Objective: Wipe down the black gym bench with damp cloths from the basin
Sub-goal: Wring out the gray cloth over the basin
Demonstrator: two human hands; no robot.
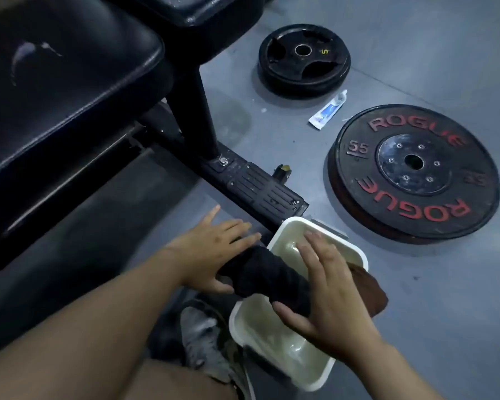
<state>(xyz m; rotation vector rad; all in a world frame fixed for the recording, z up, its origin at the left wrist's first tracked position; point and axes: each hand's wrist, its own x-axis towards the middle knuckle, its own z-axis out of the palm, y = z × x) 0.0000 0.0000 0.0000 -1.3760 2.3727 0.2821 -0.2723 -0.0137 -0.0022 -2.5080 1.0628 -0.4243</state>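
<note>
Grey rubber flooring fills the right and far side of the scene, with the black gym bench taking up the far left. Its padded seat is glossy, and its steel foot runs down toward the near centre.

Just beyond the tip of that foot, a white rectangular basin sits on the floor. It holds shallow, cloudy, yellowish water. A brown cloth is draped over its right rim, partly behind the right hand, and it spills outward onto the floor.

Above the basin both hands hold a black cloth bunched into a thick roll. The left hand has the roll's left end pinched between the thumb underneath and the palm, with its fingers stretched straight toward the bench foot. The right hand takes the right end the same way, thumb hooked beneath and fingers lying straight and slightly spread over the far half of the basin. The cloth looks wet, though the dim light makes that hard to confirm.

On the floor to the far right lie a small black weight plate and a large plate with red ROGUE lettering marked 55. A white and blue tube lies between them. A worn grey shoe sits just left of the basin's near end.
</note>
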